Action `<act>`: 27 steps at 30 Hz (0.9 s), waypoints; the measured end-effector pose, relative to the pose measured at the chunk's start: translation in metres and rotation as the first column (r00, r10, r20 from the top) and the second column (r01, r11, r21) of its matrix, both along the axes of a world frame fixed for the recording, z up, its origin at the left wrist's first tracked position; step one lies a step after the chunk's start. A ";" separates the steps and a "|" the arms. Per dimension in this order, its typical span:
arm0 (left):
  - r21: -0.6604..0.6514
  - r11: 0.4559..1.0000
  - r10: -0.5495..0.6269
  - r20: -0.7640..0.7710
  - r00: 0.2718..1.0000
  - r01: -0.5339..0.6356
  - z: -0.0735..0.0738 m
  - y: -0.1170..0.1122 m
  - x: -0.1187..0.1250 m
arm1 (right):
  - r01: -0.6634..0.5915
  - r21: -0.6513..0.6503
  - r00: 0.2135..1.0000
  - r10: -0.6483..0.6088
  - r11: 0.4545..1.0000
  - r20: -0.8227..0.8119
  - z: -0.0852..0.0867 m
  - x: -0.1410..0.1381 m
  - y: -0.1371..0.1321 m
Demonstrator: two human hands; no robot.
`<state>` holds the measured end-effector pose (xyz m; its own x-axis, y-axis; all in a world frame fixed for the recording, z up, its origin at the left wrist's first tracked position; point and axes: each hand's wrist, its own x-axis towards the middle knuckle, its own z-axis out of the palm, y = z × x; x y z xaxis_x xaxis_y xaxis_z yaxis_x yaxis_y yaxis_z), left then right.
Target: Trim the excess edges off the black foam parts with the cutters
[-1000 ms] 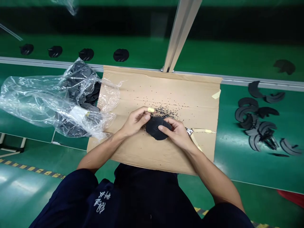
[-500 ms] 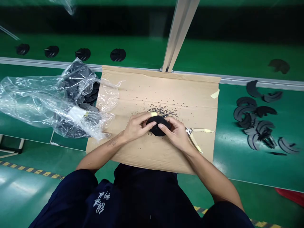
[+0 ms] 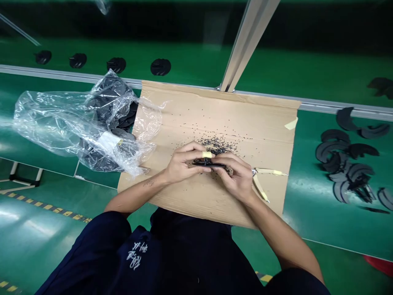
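Black disc [image 3: 209,164] sits edge-on, pinched between the fingers of my left hand [image 3: 187,164] and right hand [image 3: 236,176], just above the cardboard [image 3: 245,119]. A yellow finger cot [image 3: 207,155] covers one left fingertip. Black crumbs [image 3: 215,144] lie scattered beyond my hands. Yellow-handled cutters [image 3: 260,178] rest beside my right hand. To the left, a clear plastic bag [image 3: 39,123] holds black pieces [image 3: 107,94]. To the right, black arcs [image 3: 346,151] lie heaped on the green surface [image 3: 307,82].

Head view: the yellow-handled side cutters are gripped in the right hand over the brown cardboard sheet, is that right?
Not quite. The head view shows the yellow-handled side cutters lying on the brown cardboard sheet, beside the right hand, not gripped in it.
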<state>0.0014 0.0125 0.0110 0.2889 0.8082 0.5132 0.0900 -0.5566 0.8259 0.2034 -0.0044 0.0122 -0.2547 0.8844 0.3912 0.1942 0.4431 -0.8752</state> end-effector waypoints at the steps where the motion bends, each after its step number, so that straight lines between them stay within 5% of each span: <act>1: 0.018 1.000 -0.012 -0.008 1.000 0.012 0.000 0.000 -0.001 | -0.002 0.018 1.000 0.002 1.000 0.003 -0.001 0.000 -0.001; 15: 0.202 0.979 -0.027 -0.042 0.999 0.035 -0.002 0.000 -0.004 | -0.058 0.130 0.998 0.060 0.990 -0.011 -0.009 -0.002 0.000; 27: 0.199 0.980 -0.027 -0.009 1.000 0.028 -0.005 -0.002 -0.004 | -0.058 0.086 0.998 0.056 0.995 0.016 -0.009 -0.001 0.000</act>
<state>-0.0024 0.0109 0.0059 0.3132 0.6818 0.6611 0.0772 -0.7121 0.6978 0.2020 -0.0046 0.0033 -0.3096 0.8315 0.4613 0.1784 0.5273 -0.8307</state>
